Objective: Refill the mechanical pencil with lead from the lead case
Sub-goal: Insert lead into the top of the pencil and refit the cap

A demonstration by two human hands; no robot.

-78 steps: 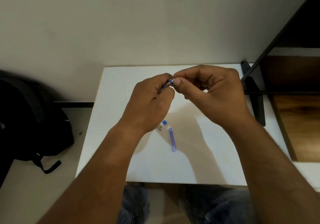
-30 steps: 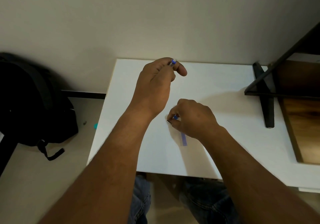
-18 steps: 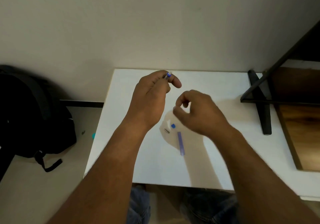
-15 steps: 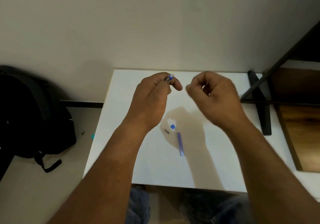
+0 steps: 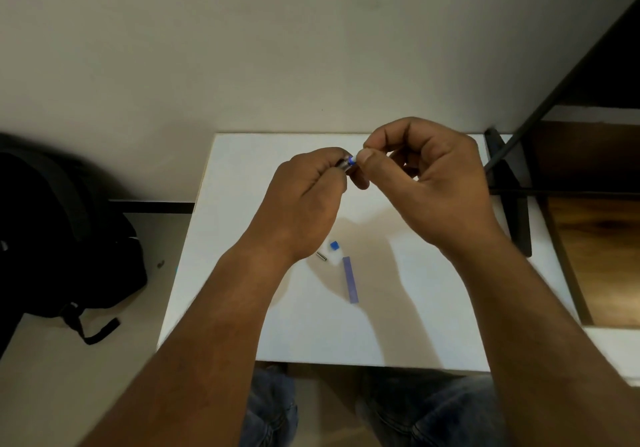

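Note:
My left hand (image 5: 304, 200) grips the dark mechanical pencil (image 5: 347, 163) above the white table (image 5: 415, 325). Only the pencil's blue-ringed end pokes out past the fingers. My right hand (image 5: 426, 183) pinches thumb and forefinger together right against that end, on something too thin to make out, seemingly a lead. Below the hands, the blue lead case (image 5: 350, 279) lies flat on the table. Just above it sit a small blue cap (image 5: 334, 245) on a white piece and a short metal part (image 5: 321, 256).
A black backpack (image 5: 69, 238) lies on the floor to the left. A black metal frame (image 5: 512, 204) and a wooden shelf (image 5: 599, 238) stand at the table's right edge. The wall runs along the table's back, and my knees show under the front edge.
My right hand dropped to the small parts on the table, then rose back up to the pencil's end. My left hand kept holding the pencil throughout.

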